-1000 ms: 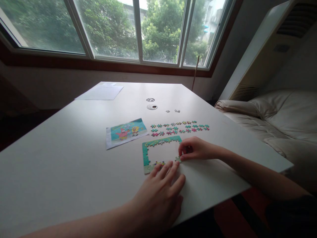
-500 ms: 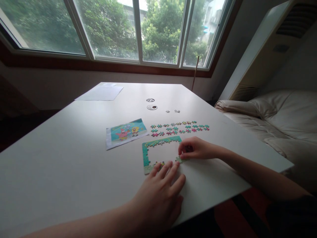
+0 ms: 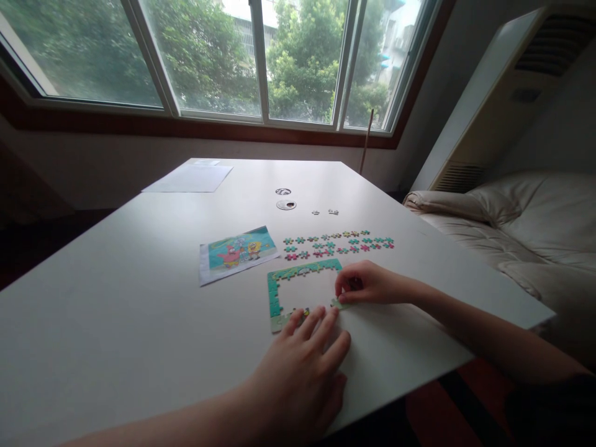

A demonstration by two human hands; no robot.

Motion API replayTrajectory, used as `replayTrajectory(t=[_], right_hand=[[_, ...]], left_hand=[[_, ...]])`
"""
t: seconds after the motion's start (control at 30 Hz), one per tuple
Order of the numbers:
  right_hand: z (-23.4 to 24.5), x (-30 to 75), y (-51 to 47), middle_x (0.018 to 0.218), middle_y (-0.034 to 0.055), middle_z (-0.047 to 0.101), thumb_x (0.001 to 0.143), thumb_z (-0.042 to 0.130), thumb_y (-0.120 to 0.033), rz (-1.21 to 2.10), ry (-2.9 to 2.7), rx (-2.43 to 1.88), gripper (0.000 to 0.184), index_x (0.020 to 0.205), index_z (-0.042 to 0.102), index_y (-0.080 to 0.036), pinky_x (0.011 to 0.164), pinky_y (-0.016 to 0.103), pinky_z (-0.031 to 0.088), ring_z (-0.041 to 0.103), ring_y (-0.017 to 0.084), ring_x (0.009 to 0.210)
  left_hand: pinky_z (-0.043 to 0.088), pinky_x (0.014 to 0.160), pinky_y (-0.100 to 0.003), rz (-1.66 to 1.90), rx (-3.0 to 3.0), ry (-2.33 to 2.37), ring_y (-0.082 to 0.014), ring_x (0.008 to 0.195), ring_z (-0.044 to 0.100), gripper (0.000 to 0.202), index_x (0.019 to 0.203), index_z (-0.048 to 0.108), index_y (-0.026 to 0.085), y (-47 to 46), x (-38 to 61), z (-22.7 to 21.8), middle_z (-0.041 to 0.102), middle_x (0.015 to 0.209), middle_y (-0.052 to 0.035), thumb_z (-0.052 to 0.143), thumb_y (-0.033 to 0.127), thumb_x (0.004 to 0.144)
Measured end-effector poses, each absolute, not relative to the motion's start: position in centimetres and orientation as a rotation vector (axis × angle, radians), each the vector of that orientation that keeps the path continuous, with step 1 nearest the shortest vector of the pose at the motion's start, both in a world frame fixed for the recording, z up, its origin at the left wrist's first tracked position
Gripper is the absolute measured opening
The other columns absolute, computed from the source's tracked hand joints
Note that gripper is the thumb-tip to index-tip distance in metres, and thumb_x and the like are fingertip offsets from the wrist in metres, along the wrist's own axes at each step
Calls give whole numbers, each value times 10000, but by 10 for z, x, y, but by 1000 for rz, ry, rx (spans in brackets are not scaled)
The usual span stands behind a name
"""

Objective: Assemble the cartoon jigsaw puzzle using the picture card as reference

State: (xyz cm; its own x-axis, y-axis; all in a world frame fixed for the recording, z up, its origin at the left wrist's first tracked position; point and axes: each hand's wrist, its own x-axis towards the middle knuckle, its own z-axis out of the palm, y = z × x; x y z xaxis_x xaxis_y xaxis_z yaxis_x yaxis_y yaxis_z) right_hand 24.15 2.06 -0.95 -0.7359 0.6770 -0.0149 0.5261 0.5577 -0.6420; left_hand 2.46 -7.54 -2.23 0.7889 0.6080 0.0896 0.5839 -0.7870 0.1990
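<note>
Both hands (image 3: 298, 366) unmoved on jigsaw frame (image 3: 279, 288).

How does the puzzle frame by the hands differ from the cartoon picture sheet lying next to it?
The puzzle frame is only a border of joined pieces with bare table showing in its middle; the picture sheet is one whole printed sheet. The frame is touched by the left hand and the right hand; the sheet lies untouched, farther left. The frame sits squarer to the table edge; the sheet lies askew. Both are flat, rectangular and mostly teal.
</note>
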Motion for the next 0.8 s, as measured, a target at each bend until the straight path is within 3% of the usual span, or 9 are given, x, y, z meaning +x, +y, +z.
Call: replayTrajectory(t=[0.3,0.57,0.8], right_hand=[[-12,241,20,641,-20,542,769,619,-283,929,-2552,-1016,147,815,664,-151,528,175,359,463,71,577],[-12,241,21,644,-20,534,766,632,-300,962,-2545,-1014,167,828,670,-149,531,171,361,459,68,580],[1,247,41,671,0,569,810,569,-341,981,-2614,-1016,224,881,663,-151,545,186,375,483,85,602]], left_hand=[[428,919,-466,324,3037,922,-325,1170,476,433,1223,466,174,-75,25,-40,473,1336,-141,478,393,850],[477,798,-341,692,3298,908,-241,1026,581,333,1061,576,191,-71,15,-44,632,1148,-66,520,432,837],[442,801,-325,748,3338,1102,-198,989,595,249,1075,596,192,-66,-10,-37,661,1097,-20,439,259,894]])
